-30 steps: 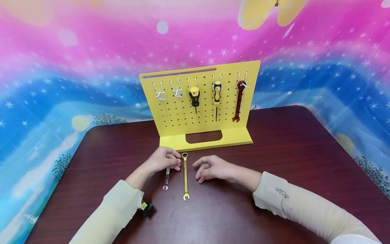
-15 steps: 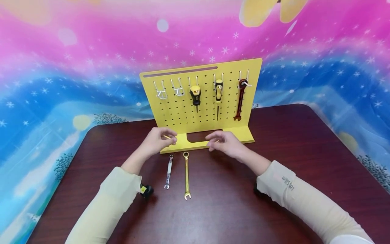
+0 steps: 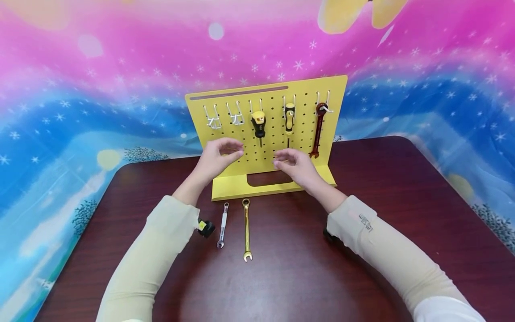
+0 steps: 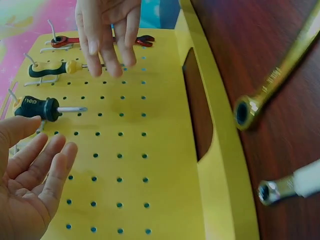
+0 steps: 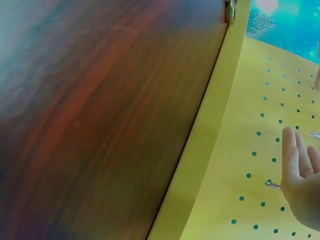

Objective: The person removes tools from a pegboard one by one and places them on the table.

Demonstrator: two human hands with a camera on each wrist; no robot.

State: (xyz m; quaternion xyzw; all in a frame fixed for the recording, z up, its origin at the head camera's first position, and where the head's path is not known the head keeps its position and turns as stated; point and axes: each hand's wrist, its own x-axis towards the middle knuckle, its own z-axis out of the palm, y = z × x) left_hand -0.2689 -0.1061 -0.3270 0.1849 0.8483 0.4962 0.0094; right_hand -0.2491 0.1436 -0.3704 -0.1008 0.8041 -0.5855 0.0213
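Observation:
My left hand (image 3: 219,156) is raised in front of the lower left of the yellow pegboard (image 3: 314,85), fingers loosely bent and holding nothing. Below and left of the stubby yellow-black screwdriver (image 3: 259,125), it shows palm inward in the left wrist view. My right hand (image 3: 297,166), likewise holding nothing, hovers under the longer screwdriver (image 3: 289,118) and overlaps its shaft in the head view. A dark red combination wrench (image 3: 318,129) hangs at the board's right. On the table lie a gold ratchet wrench (image 3: 246,230) and a smaller silver wrench (image 3: 223,226) with a white wrap.
Two pairs of white hooks (image 3: 213,120) at the board's left hold no tools. The board's foot (image 3: 229,188) stands on the dark wooden table (image 3: 289,268). A patterned cloth (image 3: 120,103) hangs behind.
Both hands have risen from beside the wrenches on the table to the front of the pegboard. The left hand left the silver wrench, which now lies uncovered.

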